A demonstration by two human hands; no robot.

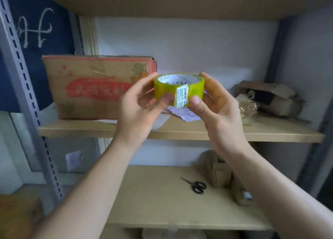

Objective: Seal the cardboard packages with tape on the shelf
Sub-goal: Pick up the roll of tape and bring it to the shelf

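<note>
Tape roll (179,89) gripped in left hand (142,105) and right hand (215,106), above shelf (270,134).
One printed cardboard box (95,87) there; one scissors (195,185) lower.

A yellow-green tape roll (179,89) is showing a white barcode label (182,96); the tan carton (93,86) is bearing red print

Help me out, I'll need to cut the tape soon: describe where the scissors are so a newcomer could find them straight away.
Look at the lower shelf board, below the level of the hands holding the tape roll. The scissors lie flat on its bare surface, right of centre, just left of the small brown cardboard packages. They are the only black-handled, metal-bladed thing there.
</note>
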